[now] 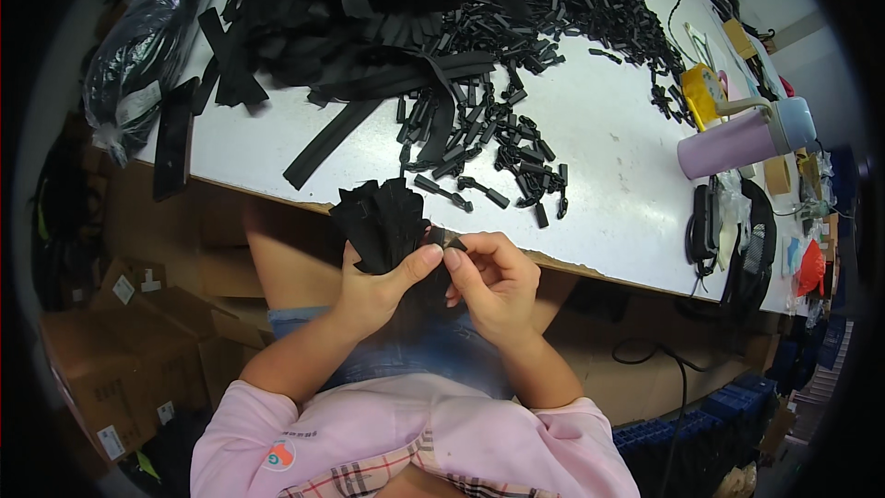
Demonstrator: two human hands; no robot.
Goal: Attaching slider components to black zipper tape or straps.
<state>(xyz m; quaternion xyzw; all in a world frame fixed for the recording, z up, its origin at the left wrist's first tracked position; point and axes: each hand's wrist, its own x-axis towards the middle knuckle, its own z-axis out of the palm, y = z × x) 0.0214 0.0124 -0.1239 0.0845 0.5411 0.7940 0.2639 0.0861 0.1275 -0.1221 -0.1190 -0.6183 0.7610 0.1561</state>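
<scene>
My left hand (383, 290) is closed round a fanned bundle of black zipper tapes (376, 221) just off the front edge of the table. Its thumb presses on one tape end (437, 236), which sticks out toward the right. At that end, my right hand (498, 284) pinches a small dark piece between thumb and finger; the fingers hide most of it, so its kind cannot be made out. Loose black zipper sliders (479, 134) with long pull tabs lie on the table in front of my hands. Behind them at the left is a heap of black zipper tapes (341, 28).
The white table (608, 148) carries a larger pile of sliders (590, 0) at the back. A lilac bottle (728, 143), yellow tape roll (702, 92) and black bag (749, 240) stand at right. A plastic-wrapped bundle (152, 46) hangs over the left edge. Cardboard boxes (129, 369) sit below left.
</scene>
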